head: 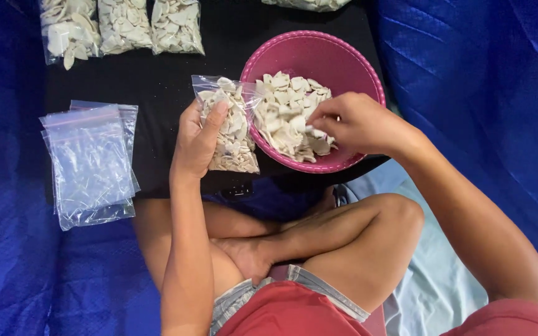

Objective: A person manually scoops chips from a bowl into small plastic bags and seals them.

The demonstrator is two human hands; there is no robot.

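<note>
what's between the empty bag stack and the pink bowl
In the head view, between the empty bags and the pink bowl sits the part-filled bag held by the left hand, on the black board.

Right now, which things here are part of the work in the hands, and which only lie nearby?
In use:
- left hand holding half-filled bag
- right hand in pink bowl of white chips

Lying nearby:
- empty bags
- filled bags
- blue sheet

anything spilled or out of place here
Nothing stands out. The pale chips sit inside the pink bowl and the clear bag held by the left hand; none lie loose. The empty bags are stacked slightly fanned.
</note>
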